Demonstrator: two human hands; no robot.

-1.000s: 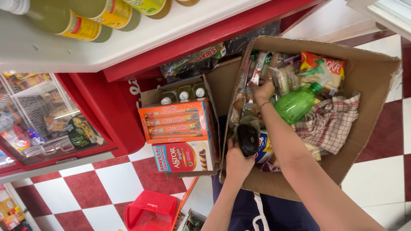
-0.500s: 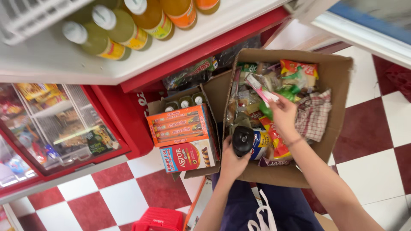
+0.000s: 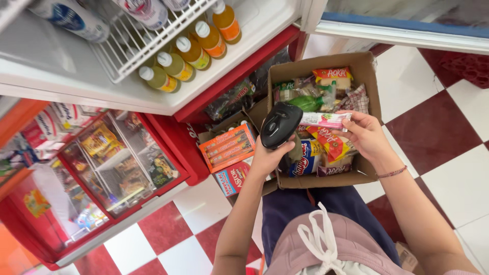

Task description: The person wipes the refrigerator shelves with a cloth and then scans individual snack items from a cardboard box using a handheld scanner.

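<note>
My left hand point(image 3: 265, 158) grips a black handheld scanner point(image 3: 280, 125) and holds it over a cardboard box point(image 3: 368, 66). My right hand point(image 3: 364, 135) holds a long white and pink snack packet point(image 3: 326, 119) level, right next to the scanner's head. The box sits on the floor in front of my knees and is packed with snack packets, a green bottle point(image 3: 305, 103) and a checked cloth point(image 3: 359, 100).
An open fridge point(image 3: 66, 66) with a wire shelf of yellow and orange drink bottles point(image 3: 175, 66) stands at upper left. A red glass-fronted display case point(image 3: 117, 158) is at left. Orange carton packs point(image 3: 227, 146) lie beside the box on the red and white checked floor point(image 3: 448, 132).
My right hand came up out of the box with the white and pink packet. My left hand raised the scanner to meet it. The view shifted up toward the fridge.
</note>
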